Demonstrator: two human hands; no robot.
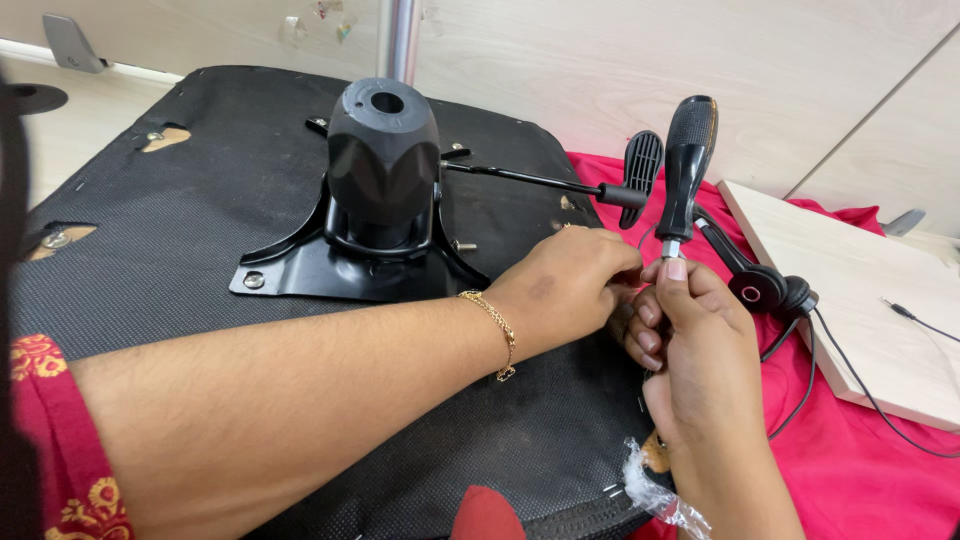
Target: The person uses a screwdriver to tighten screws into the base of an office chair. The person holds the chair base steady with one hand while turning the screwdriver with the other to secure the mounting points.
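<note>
Nearest to us, a clear plastic bag lies at the seat's front edge. Just above it our right hand pinches the metal collar of a black-handled screwdriver, held upright, handle up, tip hidden between the hands. Our left hand, gold bracelet at the wrist, curls its fingers against the right hand's; we cannot tell whether it grips anything.

The screwdriver looks light and stiff, and its ribbed handle is probably the surest place to hold; the smooth collar may slip.

Both hands work at the right edge of an upturned chair seat covered in black mesh fabric. Farther back stands the black tilt mechanism with its lever paddle. To the right, a headset and a pale wooden board rest on red cloth.
</note>
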